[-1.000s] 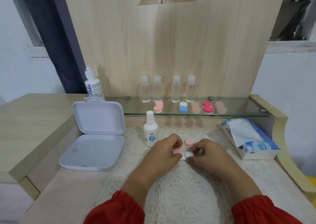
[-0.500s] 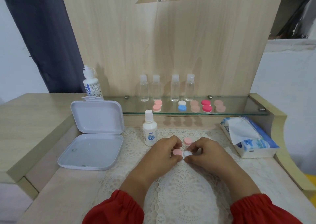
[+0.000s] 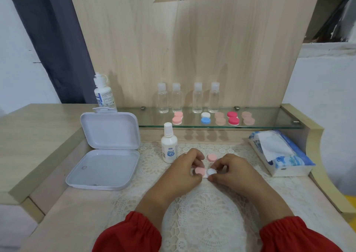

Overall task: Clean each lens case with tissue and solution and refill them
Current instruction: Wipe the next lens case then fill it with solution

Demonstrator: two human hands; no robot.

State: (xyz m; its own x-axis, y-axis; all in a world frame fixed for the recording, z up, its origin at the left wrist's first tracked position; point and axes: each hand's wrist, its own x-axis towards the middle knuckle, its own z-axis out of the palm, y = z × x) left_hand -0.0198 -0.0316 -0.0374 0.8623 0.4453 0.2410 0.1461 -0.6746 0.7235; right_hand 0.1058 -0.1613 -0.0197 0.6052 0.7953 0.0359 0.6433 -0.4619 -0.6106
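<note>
**Both hands on one lens case at the centre of the mat**

A lace mat (image 3: 202, 209) fills the lower middle of the frame. At left centre lies an open white box (image 3: 104, 151), its lid standing up. At right centre sits a tissue pack (image 3: 279, 153) with one sheet poking out. Across the middle runs a glass shelf (image 3: 269, 124) carrying four clear bottles (image 3: 162, 97) and a row of closed lens cases (image 3: 233, 118). A large white bottle (image 3: 103, 92) stands at the shelf's left end; a small solution bottle (image 3: 169, 145), capped, stands on the mat just left of the hands.

The left hand (image 3: 185, 171) pinches the pink-capped side of the lens case (image 3: 205, 171), fingers curled round it. The right hand (image 3: 233, 170) has its fingertips closed on the white part at the case's other end; whether that is a cap or a bare well I cannot tell. A loose pink cap (image 3: 212, 157) lies on the mat just above the hands.

Judging from this, the case is being opened or closed. The risks: the small case could slip from the fingertip grip and spill any liquid onto the lace, the loose cap could be knocked away by a knuckle, and the tall, narrow solution bottle could topple if the left wrist swings outward.
</note>
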